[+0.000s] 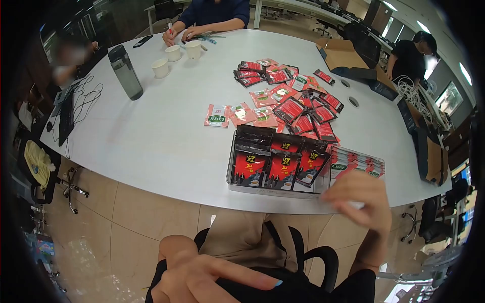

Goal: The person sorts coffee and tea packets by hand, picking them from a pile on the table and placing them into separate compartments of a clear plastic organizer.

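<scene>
A clear box [252, 191] at the table's front edge holds upright black and red coffee sachets [250, 166] on its left side. Pink Cozy sachets [353, 162] fill its right part. My right hand [361, 199], blurred, hovers over the box's front right corner with fingers bent; whether it holds anything is hidden. Low in the view, near my lap, my left hand [217, 278] has its fingers apart and nothing in it. Behind the box lies a loose pile of black and red sachets [290, 109], mixed with pink Cozy sachets [218, 115].
A grey bottle [126, 73] stands at the left, near paper cups [160, 68] and a phone [143, 41]. Across the table a person's hands [179, 34] hold a pen. Opened cardboard boxes [348, 54] line the right edge. Another person [409, 58] stands beyond them.
</scene>
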### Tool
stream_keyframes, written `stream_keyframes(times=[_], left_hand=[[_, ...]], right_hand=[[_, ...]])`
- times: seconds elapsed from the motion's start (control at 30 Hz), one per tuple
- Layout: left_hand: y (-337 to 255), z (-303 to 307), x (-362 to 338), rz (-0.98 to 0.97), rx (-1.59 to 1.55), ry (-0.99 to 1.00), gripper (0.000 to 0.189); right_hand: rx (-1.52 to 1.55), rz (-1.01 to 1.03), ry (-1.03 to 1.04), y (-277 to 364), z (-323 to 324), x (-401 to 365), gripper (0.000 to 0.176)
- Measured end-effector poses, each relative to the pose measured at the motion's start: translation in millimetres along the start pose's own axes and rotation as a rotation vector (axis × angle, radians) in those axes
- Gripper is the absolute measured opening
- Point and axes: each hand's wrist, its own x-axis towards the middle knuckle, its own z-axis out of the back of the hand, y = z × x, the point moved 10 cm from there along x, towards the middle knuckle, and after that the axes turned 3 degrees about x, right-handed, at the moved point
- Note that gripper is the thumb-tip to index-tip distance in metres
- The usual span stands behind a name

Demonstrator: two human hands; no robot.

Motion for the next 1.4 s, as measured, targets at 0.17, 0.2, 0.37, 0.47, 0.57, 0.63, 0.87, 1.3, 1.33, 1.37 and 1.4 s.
stream_keyframes(times=[0.17,0.2,0.37,0.47,0.57,0.63,0.87,1.3,1.33,1.37,1.4], left_hand=[[12,19,0,-0.054,0.275,-0.103,0.051],[23,31,-4,0.034,0.443,-0.154,0.046],[89,99,-49,0.32,1.077,-0.149,0.038],[116,116,-70,0.434,1.185,-0.181,0.036],[130,131,-85,0.584,1.129,-0.275,0.037],[136,140,-93,0.681,0.986,-0.371,0.039],[144,146,-103,0.729,0.839,-0.38,0.041],[143,146,-102,0.723,0.834,-0.402,0.037],[142,145,-102,0.72,0.829,-0.404,0.036],[142,145,-102,0.718,0.825,-0.406,0.036],[143,146,-103,0.71,0.815,-0.413,0.035]], right_hand=[[-0.295,-0.239,-0.156,-95,36,49,0.016],[-0.362,-0.303,-0.074,-121,30,57,0.022],[-0.549,-0.411,0.404,-242,-22,76,0.071],[-0.558,-0.564,0.58,-282,-40,80,0.087],[-0.6,-0.555,0.57,-305,-47,85,0.084],[-0.638,-0.545,0.541,-309,-48,91,0.076],[-0.664,-0.473,0.346,-302,-31,104,0.023],[-0.345,-0.408,-0.015,-274,70,102,0.02],[-0.333,-0.428,-0.024,-270,73,100,0.019],[-0.321,-0.448,-0.032,-263,77,99,0.019],[-0.222,-0.592,-0.064,-255,77,94,0.023]])
